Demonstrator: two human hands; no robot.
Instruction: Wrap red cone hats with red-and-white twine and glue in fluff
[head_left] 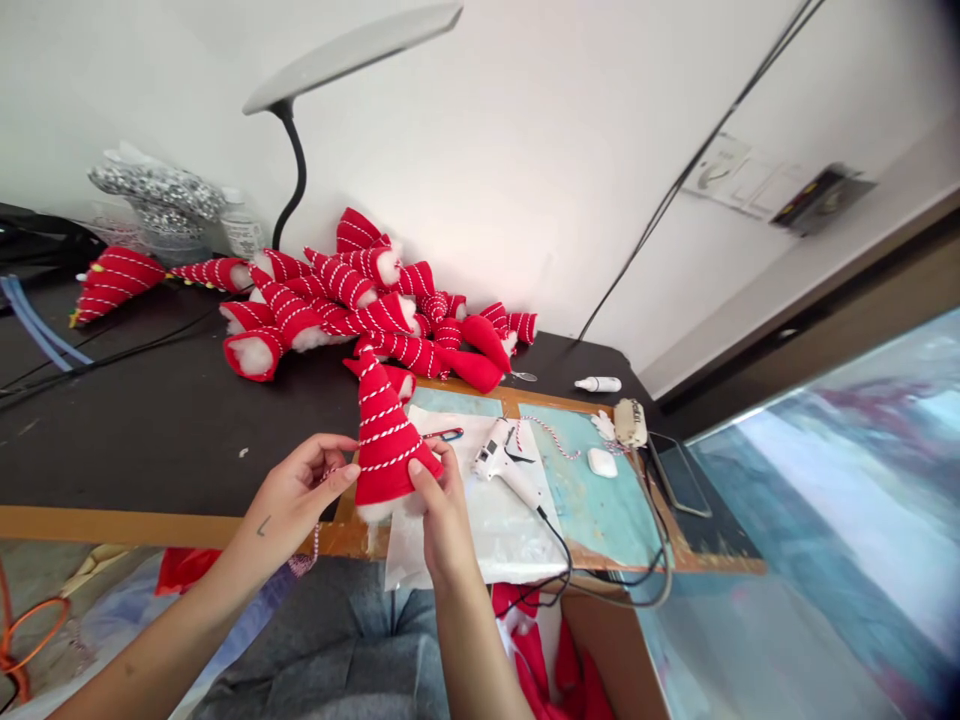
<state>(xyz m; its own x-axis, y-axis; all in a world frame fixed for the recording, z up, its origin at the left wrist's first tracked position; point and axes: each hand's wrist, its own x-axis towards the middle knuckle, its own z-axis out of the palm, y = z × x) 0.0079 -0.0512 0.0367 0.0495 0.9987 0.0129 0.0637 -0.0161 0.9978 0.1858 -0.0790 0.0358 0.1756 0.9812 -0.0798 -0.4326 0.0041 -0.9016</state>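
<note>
A red felt cone (384, 415), stuffed with white fibre at its base and wound with red-and-white twisted cord, stands tip up over the table's front edge. My right hand (447, 515) grips its lower right side, thumb across the front. At the cone's left edge, my left hand (304, 485) is closed with thumb and fingers pinched on the cord. A loose length of the cord (316, 538) hangs below my left wrist. Right of the cone, a white glue gun (491, 455) lies on a white sheet (480, 545).
Behind is a heap of similar red cones (337, 280), under a desk lamp (352, 55). A cord piece (555, 437), white case (601, 462), phone (679, 475) and small bottle (598, 384) lie to the right. Cables cross the front edge; an open box (611, 640) with red pieces sits below.
</note>
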